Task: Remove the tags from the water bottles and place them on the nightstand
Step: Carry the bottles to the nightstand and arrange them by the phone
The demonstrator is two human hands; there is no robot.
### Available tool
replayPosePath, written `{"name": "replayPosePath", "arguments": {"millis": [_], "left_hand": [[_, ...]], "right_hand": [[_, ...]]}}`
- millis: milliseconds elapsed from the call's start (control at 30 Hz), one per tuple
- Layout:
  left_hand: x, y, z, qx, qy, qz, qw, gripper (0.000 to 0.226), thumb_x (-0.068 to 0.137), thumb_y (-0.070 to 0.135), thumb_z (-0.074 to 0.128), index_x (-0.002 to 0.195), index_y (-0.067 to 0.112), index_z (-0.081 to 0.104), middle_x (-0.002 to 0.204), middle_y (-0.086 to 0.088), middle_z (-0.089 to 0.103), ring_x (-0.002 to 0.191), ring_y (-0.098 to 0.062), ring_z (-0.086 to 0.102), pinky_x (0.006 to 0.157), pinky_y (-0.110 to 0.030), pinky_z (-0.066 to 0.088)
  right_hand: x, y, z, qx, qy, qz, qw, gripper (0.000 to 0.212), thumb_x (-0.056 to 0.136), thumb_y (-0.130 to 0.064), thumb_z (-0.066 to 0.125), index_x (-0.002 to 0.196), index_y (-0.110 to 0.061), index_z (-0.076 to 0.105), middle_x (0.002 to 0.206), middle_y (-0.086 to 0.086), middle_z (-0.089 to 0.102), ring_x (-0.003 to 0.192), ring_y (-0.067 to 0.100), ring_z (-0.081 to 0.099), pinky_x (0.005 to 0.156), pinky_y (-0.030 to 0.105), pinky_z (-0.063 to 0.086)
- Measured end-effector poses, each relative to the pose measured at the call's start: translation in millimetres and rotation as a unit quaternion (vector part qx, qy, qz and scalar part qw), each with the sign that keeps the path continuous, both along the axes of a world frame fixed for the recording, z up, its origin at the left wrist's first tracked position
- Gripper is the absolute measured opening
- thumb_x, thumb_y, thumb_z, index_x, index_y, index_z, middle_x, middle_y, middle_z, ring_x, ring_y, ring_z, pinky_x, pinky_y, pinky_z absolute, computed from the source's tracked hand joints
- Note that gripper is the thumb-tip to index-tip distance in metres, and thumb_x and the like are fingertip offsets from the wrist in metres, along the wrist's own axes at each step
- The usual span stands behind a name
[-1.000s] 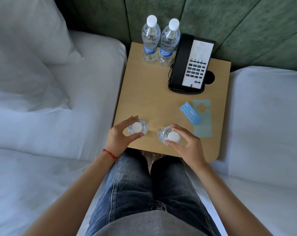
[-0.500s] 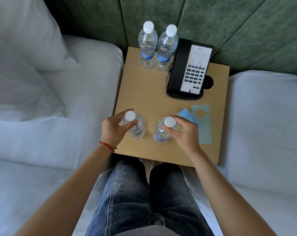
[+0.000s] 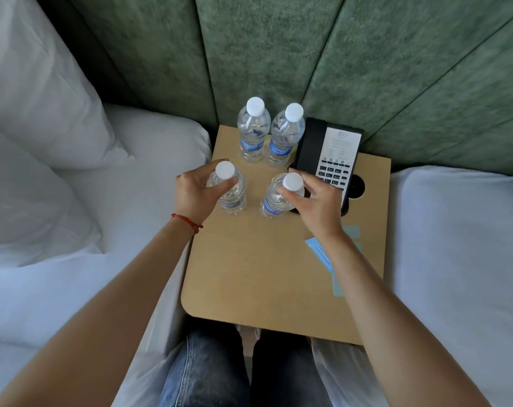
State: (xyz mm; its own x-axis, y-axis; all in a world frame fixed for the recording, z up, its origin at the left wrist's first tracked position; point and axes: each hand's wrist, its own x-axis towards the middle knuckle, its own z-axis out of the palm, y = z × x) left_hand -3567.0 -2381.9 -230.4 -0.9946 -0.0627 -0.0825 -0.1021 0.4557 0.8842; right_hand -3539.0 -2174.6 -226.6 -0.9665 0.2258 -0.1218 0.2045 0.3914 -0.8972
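Several clear water bottles with white caps and blue labels stand on the wooden nightstand point(image 3: 249, 274). My left hand point(image 3: 195, 193) grips the neck of the left front bottle point(image 3: 230, 190). My right hand point(image 3: 315, 205) grips the neck of the right front bottle point(image 3: 276, 198). Both held bottles are upright, just in front of two more bottles point(image 3: 253, 133) point(image 3: 286, 136) at the back edge. A blue tag point(image 3: 320, 254) and a pale teal tag point(image 3: 339, 284) lie flat on the nightstand's right side, partly hidden by my right forearm.
A black telephone point(image 3: 328, 155) with a white keypad sits at the back right, touching my right hand's fingers. White beds with pillows point(image 3: 43, 142) flank the nightstand. A green padded headboard point(image 3: 278, 54) rises behind. My jeans-clad legs point(image 3: 237, 374) are below the front edge.
Both hands have carried their bottles from the nightstand's front edge toward the back, close to the two rear bottles and the telephone. The camera has tilted up.
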Motion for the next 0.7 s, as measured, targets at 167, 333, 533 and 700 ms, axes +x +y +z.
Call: {"name": "replayPosePath", "arguments": {"millis": [167, 333, 533, 700], "left_hand": [[-31, 12, -11, 0.005, 0.009, -0.011, 1.0, 0.037, 0.072, 0.015, 0.076, 0.107, 0.01, 0.067, 0.101, 0.008, 0.064, 0.091, -0.005, 0.06, 0.08, -0.004, 0.043], [-46, 20, -15, 0.013, 0.006, -0.012, 1.0, 0.035, 0.072, 0.017, 0.076, 0.106, 0.015, 0.068, 0.098, 0.01, 0.066, 0.087, 0.006, 0.058, 0.085, -0.018, 0.049], [-47, 25, -15, 0.008, 0.014, 0.003, 1.0, 0.035, 0.071, 0.017, 0.076, 0.104, 0.013, 0.069, 0.1, 0.0, 0.07, 0.084, -0.003, 0.06, 0.082, -0.027, 0.05], [-42, 27, -13, -0.01, 0.035, -0.024, 0.999, 0.035, 0.069, 0.018, 0.078, 0.103, 0.01, 0.069, 0.096, 0.009, 0.065, 0.083, -0.005, 0.06, 0.077, -0.016, 0.049]], "right_hand": [[-31, 6, -7, 0.003, 0.016, -0.009, 1.0, 0.033, 0.068, -0.026, 0.079, 0.098, -0.015, 0.071, 0.083, -0.01, 0.069, 0.078, 0.011, 0.065, 0.077, 0.033, 0.052], [-48, 5, -14, 0.002, 0.023, 0.003, 1.0, 0.038, 0.068, -0.025, 0.078, 0.102, -0.009, 0.07, 0.091, -0.001, 0.07, 0.087, 0.012, 0.064, 0.082, 0.038, 0.054], [-51, 0, -16, 0.026, 0.038, 0.016, 0.999, 0.034, 0.07, -0.021, 0.078, 0.099, -0.006, 0.07, 0.092, 0.005, 0.072, 0.084, 0.012, 0.063, 0.077, 0.029, 0.052], [-47, -5, -13, 0.067, 0.052, 0.046, 0.995, 0.043, 0.07, -0.017, 0.079, 0.107, -0.002, 0.066, 0.104, 0.011, 0.07, 0.092, 0.015, 0.062, 0.081, 0.012, 0.044]]}}
